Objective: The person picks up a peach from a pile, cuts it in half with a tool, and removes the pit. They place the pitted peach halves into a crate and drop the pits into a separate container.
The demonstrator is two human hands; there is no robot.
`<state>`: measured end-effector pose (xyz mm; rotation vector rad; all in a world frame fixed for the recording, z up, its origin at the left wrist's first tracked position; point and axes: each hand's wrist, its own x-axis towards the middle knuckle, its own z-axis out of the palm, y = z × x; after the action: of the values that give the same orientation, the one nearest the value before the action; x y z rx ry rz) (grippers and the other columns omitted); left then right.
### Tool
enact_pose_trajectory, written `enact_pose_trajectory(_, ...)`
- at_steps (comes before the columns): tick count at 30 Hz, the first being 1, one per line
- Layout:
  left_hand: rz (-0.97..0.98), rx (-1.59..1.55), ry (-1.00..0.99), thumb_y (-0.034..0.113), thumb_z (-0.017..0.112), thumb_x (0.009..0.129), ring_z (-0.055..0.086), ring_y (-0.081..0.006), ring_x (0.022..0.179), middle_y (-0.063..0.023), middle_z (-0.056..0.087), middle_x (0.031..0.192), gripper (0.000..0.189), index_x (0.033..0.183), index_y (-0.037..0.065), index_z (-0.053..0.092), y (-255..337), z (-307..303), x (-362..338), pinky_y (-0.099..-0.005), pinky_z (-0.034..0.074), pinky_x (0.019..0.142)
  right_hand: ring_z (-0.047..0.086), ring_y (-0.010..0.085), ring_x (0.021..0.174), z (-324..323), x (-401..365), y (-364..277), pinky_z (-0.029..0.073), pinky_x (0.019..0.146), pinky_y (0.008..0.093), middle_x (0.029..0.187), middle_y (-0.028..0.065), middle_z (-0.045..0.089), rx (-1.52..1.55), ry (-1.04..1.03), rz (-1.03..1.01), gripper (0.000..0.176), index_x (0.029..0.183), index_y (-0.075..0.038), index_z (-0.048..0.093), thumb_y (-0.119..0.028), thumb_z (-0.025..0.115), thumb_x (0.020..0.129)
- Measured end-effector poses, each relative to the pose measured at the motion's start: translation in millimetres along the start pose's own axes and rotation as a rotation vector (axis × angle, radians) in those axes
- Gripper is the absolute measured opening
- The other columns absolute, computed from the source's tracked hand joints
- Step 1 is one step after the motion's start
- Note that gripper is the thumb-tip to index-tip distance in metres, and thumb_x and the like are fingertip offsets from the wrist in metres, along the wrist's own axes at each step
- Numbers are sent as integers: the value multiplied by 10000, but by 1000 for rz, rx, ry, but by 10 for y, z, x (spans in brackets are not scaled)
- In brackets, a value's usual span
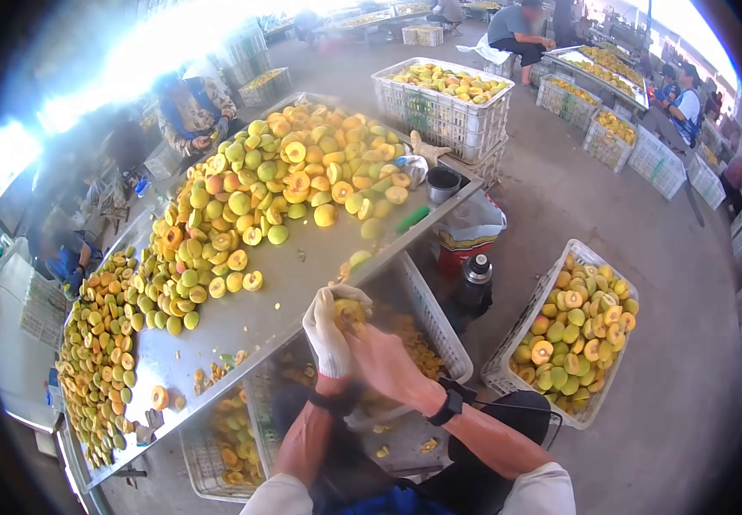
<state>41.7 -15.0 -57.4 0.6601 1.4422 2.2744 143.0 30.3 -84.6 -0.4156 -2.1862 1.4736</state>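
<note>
My left hand (330,333), in a white glove, is wrapped round a yellow fruit (349,314) just off the near edge of the metal table (281,322). Bare and pressed close against that same fruit, my right hand (381,359) has its fingers curled in; whether it holds a tool is hidden. Beyond both hands, a large heap of green, yellow and orange fruit (259,184), many pieces halved, covers much of the table. Under my hands is a crate (440,322) with fruit pieces in it.
A crate of halved fruit (577,330) stands on the floor at right. A black flask (474,283), a metal cup (442,183) and a green-handled item (412,219) are near the table corner. Stacked crates (440,116) stand behind; a person (195,112) sits across the table.
</note>
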Motion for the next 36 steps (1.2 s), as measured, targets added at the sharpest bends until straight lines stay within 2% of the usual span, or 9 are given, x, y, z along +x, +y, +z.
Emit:
enact_pose_trajectory(1,36,37,-27,383,451,1099,627,-205,720,-159,686,848,482,920,-24,637,-19,-39,28,-322,518,664,655,530,839,39,19,88,531,673,497,845,338,652,-36,66,-96,308,1075,86,574,-218,608,1038)
enact_pose_trajectory(4,0,123,-51,362,461,1091,631,-205,704,-162,690,830,486,885,-35,651,30,-101,55,-317,518,657,661,516,847,-77,32,106,533,690,477,864,319,668,-163,-89,-33,337,1096,81,592,-251,614,1042)
enact_pose_trajectory(10,-71,149,-122,265,467,1063,645,-165,678,-124,736,805,448,860,-51,712,207,-166,25,-300,519,662,664,465,809,-319,55,-334,524,739,458,898,294,688,166,-261,186,349,1115,63,623,-280,591,1058)
enact_pose_trajectory(11,-87,140,-135,251,481,1049,660,-171,688,-131,741,809,435,852,-56,718,217,-182,21,-297,524,668,642,348,718,-303,27,-258,514,725,426,842,247,673,125,-217,42,363,1104,54,638,-302,574,1070)
enact_pose_trajectory(14,-87,153,-182,244,492,1036,658,-172,683,-127,738,805,430,823,-53,717,213,-212,32,-300,525,664,592,282,670,-238,1,-184,502,692,417,776,209,645,49,-156,-10,386,1085,56,641,-320,554,1079)
enact_pose_trajectory(20,-58,253,-308,261,483,1013,650,-192,667,-151,696,750,449,816,-77,704,313,-265,54,-301,518,622,592,246,598,-390,34,-406,483,611,413,655,148,580,131,-382,186,391,1052,41,648,-332,535,1084)
enact_pose_trajectory(23,-38,309,-388,264,490,996,651,-193,669,-149,692,735,449,814,-84,706,307,-268,63,-303,516,621,547,197,487,-320,3,-206,455,512,367,574,84,533,128,-263,0,369,939,34,621,-310,558,1057)
enact_pose_trajectory(29,-94,192,-439,185,539,927,661,-160,673,-102,709,745,324,749,-33,699,352,-202,92,-294,510,616,376,44,439,-401,-43,-372,262,384,256,567,-64,412,550,-494,484,515,702,-116,461,-454,523,1086)
enact_pose_trajectory(36,-176,-22,-485,326,503,1035,658,-213,693,-142,655,707,451,891,-57,694,94,-309,179,-306,520,630,386,44,423,-294,-47,-251,271,367,254,572,-52,445,584,-451,454,528,696,-106,470,-452,510,1093)
